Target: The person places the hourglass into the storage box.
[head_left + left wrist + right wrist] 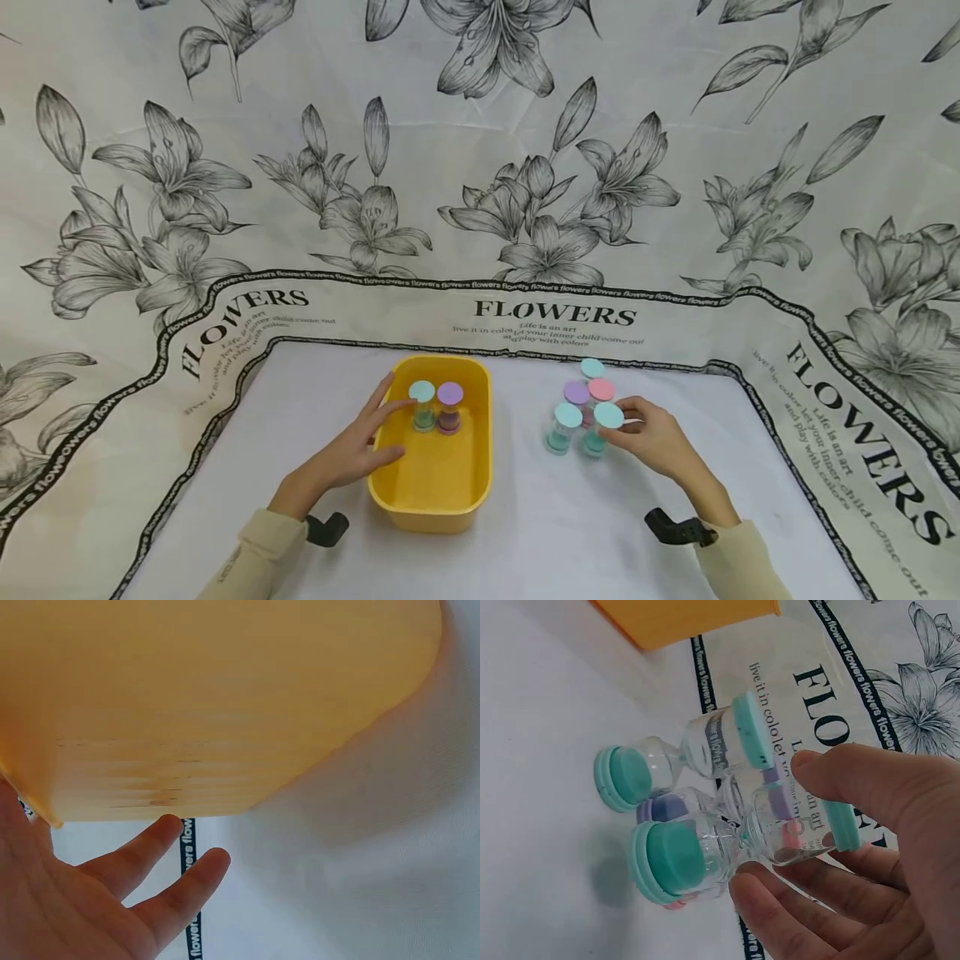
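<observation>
- A teal-capped hourglass [608, 416] is encircled by the curled fingers and thumb of the right hand [651, 435], the nearer hand; its long axis is held upright, though any lift off the counter [540, 533] cannot be told;
- The yellow tray [431, 522] is set well to the left of that grip; four other hourglasses [567, 417] are clustered close by;
- The left hand [351, 447] is spread, holding nothing, at the tray's left rim.
</observation>
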Action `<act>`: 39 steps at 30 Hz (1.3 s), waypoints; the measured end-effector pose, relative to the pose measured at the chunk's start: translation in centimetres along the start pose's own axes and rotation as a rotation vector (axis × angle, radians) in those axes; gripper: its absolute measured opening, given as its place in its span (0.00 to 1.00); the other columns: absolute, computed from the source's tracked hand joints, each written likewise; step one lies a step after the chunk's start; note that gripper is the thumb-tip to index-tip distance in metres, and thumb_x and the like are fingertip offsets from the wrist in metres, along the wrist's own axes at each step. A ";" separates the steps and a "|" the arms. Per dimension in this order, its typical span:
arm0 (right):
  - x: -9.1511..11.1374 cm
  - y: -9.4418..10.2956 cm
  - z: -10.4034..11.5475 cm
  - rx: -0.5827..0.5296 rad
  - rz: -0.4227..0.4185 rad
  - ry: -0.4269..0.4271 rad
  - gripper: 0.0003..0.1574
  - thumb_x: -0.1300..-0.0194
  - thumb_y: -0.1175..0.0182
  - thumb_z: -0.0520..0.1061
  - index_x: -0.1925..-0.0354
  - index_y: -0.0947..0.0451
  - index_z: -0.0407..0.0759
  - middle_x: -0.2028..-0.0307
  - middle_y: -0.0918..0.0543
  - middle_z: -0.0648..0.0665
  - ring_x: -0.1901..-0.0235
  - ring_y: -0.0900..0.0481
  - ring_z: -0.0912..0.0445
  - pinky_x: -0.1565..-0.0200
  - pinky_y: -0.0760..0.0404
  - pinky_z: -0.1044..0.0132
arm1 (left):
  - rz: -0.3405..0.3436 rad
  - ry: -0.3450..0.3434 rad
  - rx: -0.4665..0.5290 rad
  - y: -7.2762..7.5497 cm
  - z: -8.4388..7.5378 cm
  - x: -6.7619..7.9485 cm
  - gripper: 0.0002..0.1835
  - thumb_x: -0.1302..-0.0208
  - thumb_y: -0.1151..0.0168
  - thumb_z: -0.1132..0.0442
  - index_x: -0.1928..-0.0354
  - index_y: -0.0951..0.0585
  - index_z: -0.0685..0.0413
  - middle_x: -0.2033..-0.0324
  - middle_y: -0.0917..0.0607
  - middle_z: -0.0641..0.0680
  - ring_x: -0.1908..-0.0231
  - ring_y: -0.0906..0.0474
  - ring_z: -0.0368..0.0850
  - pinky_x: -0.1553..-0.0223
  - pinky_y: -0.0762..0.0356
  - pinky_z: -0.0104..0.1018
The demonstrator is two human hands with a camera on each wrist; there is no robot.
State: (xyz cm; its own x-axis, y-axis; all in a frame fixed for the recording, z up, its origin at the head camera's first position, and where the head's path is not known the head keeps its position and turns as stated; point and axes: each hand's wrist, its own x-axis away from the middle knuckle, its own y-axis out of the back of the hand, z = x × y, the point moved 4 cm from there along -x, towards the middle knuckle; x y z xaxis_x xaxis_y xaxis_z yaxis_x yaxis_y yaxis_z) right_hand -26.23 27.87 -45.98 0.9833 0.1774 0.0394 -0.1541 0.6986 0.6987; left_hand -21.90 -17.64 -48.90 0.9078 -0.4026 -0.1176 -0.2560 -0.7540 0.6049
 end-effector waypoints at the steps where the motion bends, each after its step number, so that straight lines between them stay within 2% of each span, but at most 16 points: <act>1: 0.2 0.3 0.2 0.005 0.005 0.010 0.36 0.36 0.28 0.55 0.40 0.26 0.34 0.44 0.17 0.33 0.48 0.14 0.42 0.52 0.12 0.51 | 0.000 -0.002 0.006 -0.1 0.1 0.0 0.34 0.30 0.36 0.47 0.26 0.31 0.45 0.17 0.65 0.55 0.23 0.53 0.76 0.47 0.20 0.71; 6: 0.7 2.0 1.6 0.047 0.007 0.070 0.37 0.36 0.28 0.57 0.39 0.25 0.36 0.45 0.16 0.35 0.49 0.13 0.43 0.53 0.13 0.52 | -0.008 -0.010 0.036 -0.3 0.1 0.1 0.34 0.32 0.34 0.47 0.28 0.31 0.47 0.17 0.66 0.55 0.23 0.55 0.77 0.46 0.21 0.71; 10: 1.1 3.1 3.4 0.060 0.007 0.132 0.34 0.36 0.28 0.56 0.40 0.23 0.40 0.47 0.15 0.40 0.50 0.13 0.47 0.53 0.13 0.56 | -0.004 -0.019 0.044 -0.5 -0.1 0.0 0.37 0.33 0.35 0.46 0.25 0.34 0.47 0.17 0.67 0.56 0.22 0.56 0.77 0.44 0.22 0.73; 16: 1.0 3.5 7.2 0.018 0.039 0.250 0.30 0.36 0.27 0.52 0.41 0.22 0.41 0.48 0.14 0.41 0.51 0.12 0.49 0.55 0.13 0.65 | 0.002 -0.023 0.056 -0.5 -0.1 -0.1 0.41 0.33 0.35 0.46 0.22 0.39 0.45 0.17 0.68 0.56 0.22 0.57 0.76 0.42 0.27 0.77; 19: 0.7 3.3 9.1 0.008 0.064 0.302 0.29 0.35 0.28 0.51 0.40 0.22 0.41 0.48 0.14 0.42 0.51 0.12 0.49 0.53 0.13 0.65 | 0.005 -0.025 0.051 -0.5 -0.1 -0.1 0.41 0.33 0.35 0.46 0.22 0.39 0.45 0.17 0.68 0.56 0.22 0.57 0.76 0.42 0.28 0.77; 23: 0.0 2.9 11.9 -0.021 0.114 0.366 0.27 0.35 0.27 0.49 0.41 0.21 0.42 0.48 0.13 0.44 0.50 0.13 0.50 0.49 0.12 0.62 | 0.009 -0.028 0.042 -0.5 -0.1 0.0 0.43 0.33 0.35 0.46 0.21 0.41 0.46 0.17 0.68 0.55 0.22 0.56 0.76 0.42 0.28 0.78; 30: -1.0 1.4 16.5 -0.041 0.188 0.446 0.30 0.38 0.25 0.48 0.40 0.20 0.42 0.51 0.13 0.46 0.53 0.13 0.54 0.51 0.12 0.65 | 0.025 -0.017 0.042 -0.4 -0.2 -0.1 0.46 0.33 0.34 0.45 0.19 0.44 0.45 0.17 0.68 0.54 0.21 0.56 0.74 0.42 0.29 0.78; 35: -1.7 -0.4 19.2 -0.042 0.246 0.540 0.29 0.38 0.26 0.46 0.40 0.20 0.40 0.51 0.13 0.45 0.55 0.14 0.54 0.51 0.12 0.65 | 0.022 -0.016 0.036 -0.5 -0.1 -0.1 0.46 0.33 0.35 0.45 0.19 0.44 0.46 0.17 0.69 0.53 0.21 0.57 0.74 0.42 0.29 0.79; 39: -2.2 -2.4 20.6 -0.061 0.333 0.563 0.29 0.37 0.27 0.46 0.39 0.21 0.41 0.49 0.13 0.45 0.54 0.13 0.54 0.51 0.12 0.66 | 0.021 -0.014 0.028 -0.4 -0.1 -0.2 0.46 0.33 0.34 0.45 0.19 0.44 0.46 0.17 0.69 0.53 0.21 0.56 0.74 0.42 0.28 0.78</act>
State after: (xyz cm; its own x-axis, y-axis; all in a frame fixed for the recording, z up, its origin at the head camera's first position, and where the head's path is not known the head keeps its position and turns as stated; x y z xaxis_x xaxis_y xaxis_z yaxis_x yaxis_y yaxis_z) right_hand -26.07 11.53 -33.02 0.6841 0.7148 -0.1448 -0.4627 0.5788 0.6714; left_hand -21.89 -17.20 -49.05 0.8976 -0.4253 -0.1162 -0.2843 -0.7598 0.5847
